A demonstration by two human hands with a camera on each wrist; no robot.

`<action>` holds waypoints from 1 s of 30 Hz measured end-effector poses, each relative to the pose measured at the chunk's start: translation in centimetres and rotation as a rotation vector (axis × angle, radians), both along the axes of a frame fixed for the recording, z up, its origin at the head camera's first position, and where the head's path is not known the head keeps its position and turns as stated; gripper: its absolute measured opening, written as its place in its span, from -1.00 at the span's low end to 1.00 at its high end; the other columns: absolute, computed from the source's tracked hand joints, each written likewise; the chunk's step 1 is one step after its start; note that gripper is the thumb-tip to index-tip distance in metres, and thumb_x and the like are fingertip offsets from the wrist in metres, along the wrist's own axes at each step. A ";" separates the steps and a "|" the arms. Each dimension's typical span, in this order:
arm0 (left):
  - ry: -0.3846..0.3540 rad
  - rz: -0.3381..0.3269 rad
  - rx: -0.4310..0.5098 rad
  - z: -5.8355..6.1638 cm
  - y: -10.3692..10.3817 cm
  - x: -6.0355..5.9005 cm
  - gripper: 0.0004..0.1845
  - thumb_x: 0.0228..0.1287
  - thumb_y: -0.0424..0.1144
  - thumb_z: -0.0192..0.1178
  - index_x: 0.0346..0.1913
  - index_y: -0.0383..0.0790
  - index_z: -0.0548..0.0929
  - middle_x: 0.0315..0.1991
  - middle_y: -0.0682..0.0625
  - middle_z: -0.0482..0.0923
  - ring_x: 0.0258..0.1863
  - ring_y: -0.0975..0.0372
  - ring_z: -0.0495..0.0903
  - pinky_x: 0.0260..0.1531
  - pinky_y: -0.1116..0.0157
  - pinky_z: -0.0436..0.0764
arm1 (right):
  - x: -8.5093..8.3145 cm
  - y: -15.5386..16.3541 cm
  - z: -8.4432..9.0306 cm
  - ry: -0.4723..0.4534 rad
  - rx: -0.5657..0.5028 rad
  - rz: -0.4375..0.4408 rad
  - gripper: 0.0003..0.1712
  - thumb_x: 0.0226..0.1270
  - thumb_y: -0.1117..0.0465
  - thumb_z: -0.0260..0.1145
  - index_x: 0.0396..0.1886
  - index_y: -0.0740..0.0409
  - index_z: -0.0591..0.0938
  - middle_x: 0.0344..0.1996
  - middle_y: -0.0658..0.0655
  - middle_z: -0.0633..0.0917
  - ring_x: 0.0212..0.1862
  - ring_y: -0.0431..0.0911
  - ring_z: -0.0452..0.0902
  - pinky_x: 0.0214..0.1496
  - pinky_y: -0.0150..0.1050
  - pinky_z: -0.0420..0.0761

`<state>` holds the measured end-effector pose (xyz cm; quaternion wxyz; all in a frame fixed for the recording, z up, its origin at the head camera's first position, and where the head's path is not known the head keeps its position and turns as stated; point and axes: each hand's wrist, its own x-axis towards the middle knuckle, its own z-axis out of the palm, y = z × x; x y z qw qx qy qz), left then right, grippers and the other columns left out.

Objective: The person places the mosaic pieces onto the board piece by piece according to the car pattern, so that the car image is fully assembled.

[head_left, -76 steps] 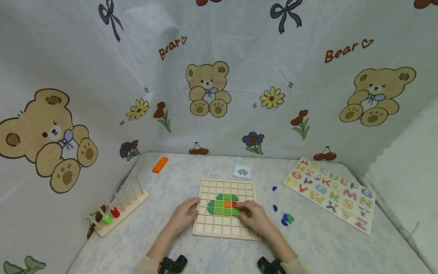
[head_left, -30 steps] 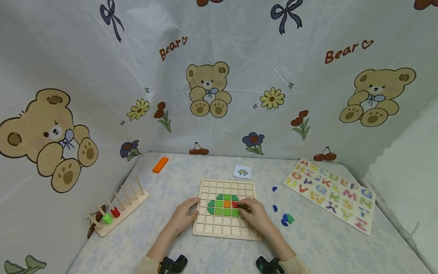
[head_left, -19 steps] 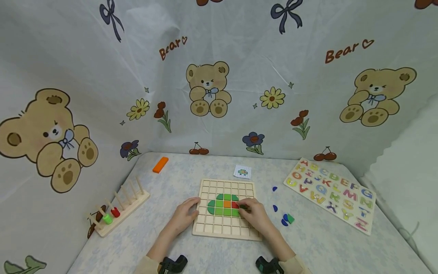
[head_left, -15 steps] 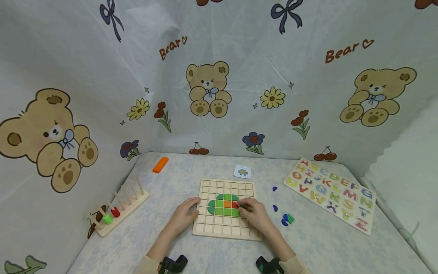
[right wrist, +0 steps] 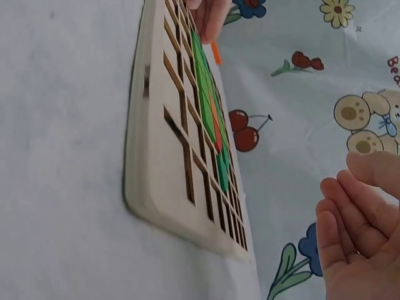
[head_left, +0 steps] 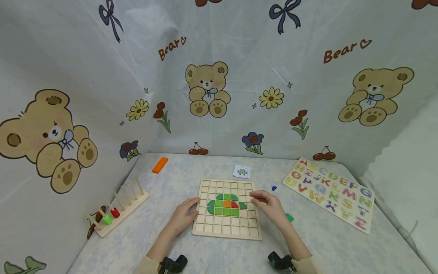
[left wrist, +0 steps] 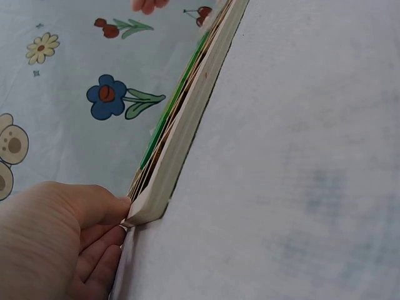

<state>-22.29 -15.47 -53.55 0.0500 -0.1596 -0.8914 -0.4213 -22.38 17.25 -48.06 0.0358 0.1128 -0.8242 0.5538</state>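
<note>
Two hands are seen over a cloth-covered table [head_left: 171, 243], backed by a bear-print curtain [head_left: 102, 76]. A wooden grid board [head_left: 226, 228] lies flat at the table's centre, its long sides running away from the person. A block of green, orange and red tiles [head_left: 224, 204] is seated in its middle rows, with one green tile [head_left: 242, 205] at the block's right end.

The left hand [head_left: 184, 216] is rested against the board's left edge; in the left wrist view its fingers [left wrist: 103, 240] are curled against the near corner, steadying it.

The right hand [head_left: 270, 204] is held just above the board's right edge, fingers loosely extended and nothing held, as the right wrist view confirms. The loose green piece [head_left: 289, 217] on the table lies just right of this hand, and a small blue piece [head_left: 274, 188] lies beyond it; the right hand is much the nearer to both.

An alphabet puzzle [head_left: 330, 192], a peg rack [head_left: 119, 207], an orange block [head_left: 160, 164] and a small pattern card [head_left: 242, 171] are noted further off.

Against the frame half a second earlier, the right hand has been lifted off the tiles and drawn rightward, exposing the green tile; the left hand is unchanged.
</note>
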 end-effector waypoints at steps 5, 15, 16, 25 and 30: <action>0.010 0.004 -0.007 0.1 0.1 0.0 -0.53 0.26 -0.40 0.18 0.25 -0.35 0.46 0.23 -0.19 0.39 0.25 -0.02 0.33 0.21 0.02 0.33 | -0.3 3.4 -0.5 0.096 0.085 -0.062 -0.65 0.33 0.16 0.27 0.03 0.26 0.61 -0.07 0.14 0.65 -0.06 -0.06 0.56 -0.15 -0.31 0.62; 0.005 0.006 0.004 0.2 0.1 0.2 -0.52 0.26 -0.39 0.18 0.25 -0.35 0.46 0.24 -0.19 0.39 0.26 -0.03 0.32 0.21 -0.01 0.32 | 1.0 8.5 -0.9 0.043 0.137 -0.183 -0.59 0.36 0.06 0.23 0.07 0.23 0.58 -0.05 0.22 0.63 -0.12 -0.20 0.56 -0.19 -0.46 0.59; 0.008 0.005 0.007 0.2 0.1 0.2 -0.52 0.26 -0.39 0.19 0.25 -0.35 0.46 0.23 -0.19 0.39 0.25 -0.04 0.32 0.21 -0.01 0.32 | 1.2 8.7 -0.7 0.037 0.144 -0.190 -0.58 0.36 0.04 0.23 0.07 0.23 0.58 -0.04 0.22 0.63 -0.12 -0.22 0.56 -0.18 -0.47 0.58; -0.003 -0.001 0.011 0.1 0.1 0.2 -0.52 0.26 -0.39 0.18 0.25 -0.35 0.45 0.25 -0.20 0.38 0.27 -0.03 0.31 0.21 -0.01 0.32 | 2.0 10.3 -0.7 0.085 0.129 -0.219 -0.66 0.35 0.16 0.25 0.04 0.24 0.61 -0.06 0.25 0.63 -0.14 -0.28 0.54 -0.18 -0.55 0.53; -0.003 0.000 0.008 0.1 0.1 0.1 -0.52 0.26 -0.40 0.18 0.25 -0.36 0.45 0.24 -0.21 0.38 0.27 -0.04 0.31 0.22 -0.02 0.31 | 1.9 10.8 -1.3 0.108 0.120 -0.232 -0.69 0.33 0.22 0.26 0.01 0.29 0.61 -0.11 0.21 0.65 -0.16 -0.27 0.53 -0.22 -0.59 0.51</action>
